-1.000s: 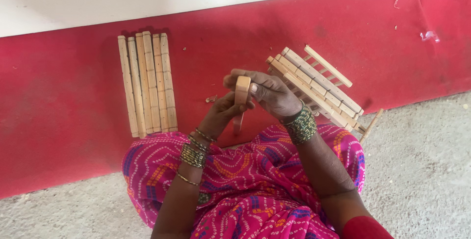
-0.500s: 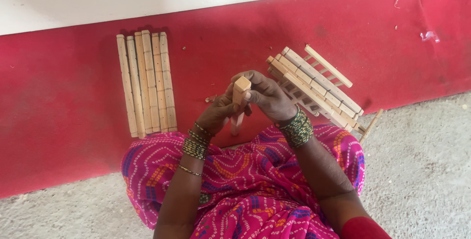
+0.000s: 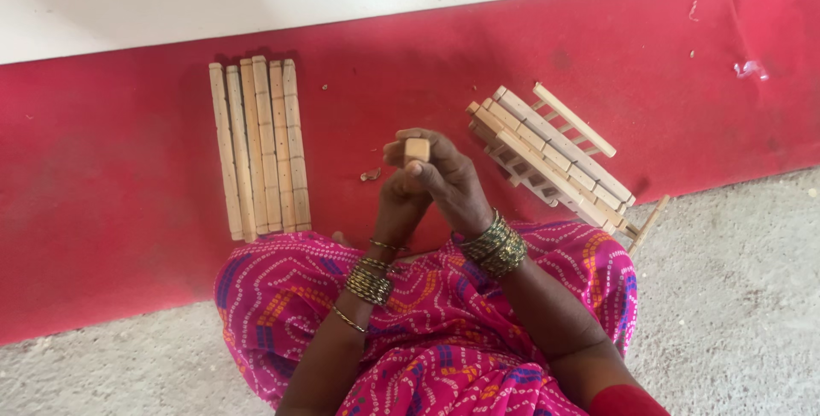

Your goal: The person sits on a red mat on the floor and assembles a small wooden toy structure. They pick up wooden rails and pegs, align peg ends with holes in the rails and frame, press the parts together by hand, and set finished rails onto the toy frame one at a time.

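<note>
Both hands meet in front of me above the red floor, gripping one pale wooden stick (image 3: 417, 150) that points toward the camera, so I see mostly its square end. My left hand (image 3: 401, 198) wraps it from below. My right hand (image 3: 453, 181) closes over it from the right, thumb near the stick's end. Bangles circle both wrists. My lap in pink patterned cloth (image 3: 427, 322) lies beneath.
Several drilled wooden sticks (image 3: 260, 147) lie side by side on the red floor (image 3: 111, 177) to the left. A stack of ladder-like wooden frames (image 3: 551, 155) sits to the right. Small wood chips (image 3: 371, 175) lie near my hands. Grey rough ground (image 3: 735, 296) borders the red strip.
The stick has turned from upright and side-on to end-on toward the camera. My hands have stayed together in about the same place.
</note>
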